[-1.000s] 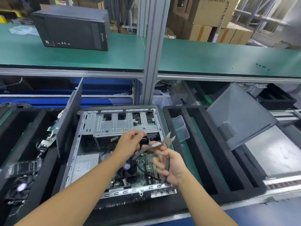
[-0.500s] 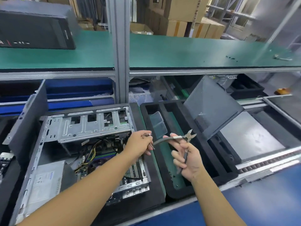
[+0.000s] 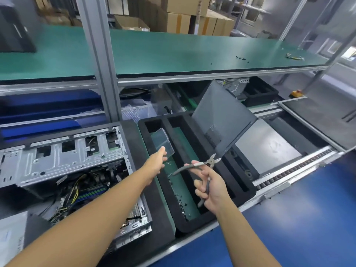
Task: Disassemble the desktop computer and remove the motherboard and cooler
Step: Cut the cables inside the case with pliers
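Hands worked to the right of the open grey metal desktop computer case (image 3: 63, 157), which lay on its side at the left of the bench. Inside it the green motherboard (image 3: 92, 189) sat in place under a bundle of yellow and black cables (image 3: 74, 191). The left hand (image 3: 157, 162) reached out over the black foam tray (image 3: 192, 226), just short of a clear plastic lidded box (image 3: 161, 139) lying in the tray's green-floored compartment. Its fingers were turned away from the camera, so whether they pinched anything could not be told. The right hand (image 3: 210, 187) hung over the same tray, its fingers wrapped around one grey handle of a pair of side-cutting pliers (image 3: 212, 161), whose handles stood spread apart and whose tip pointed up and to the right. Small dark screws (image 3: 182, 205) lay scattered on the compartment floor below. A dark grey metal side panel (image 3: 221, 116) leaned tilted in the tray behind the pliers.
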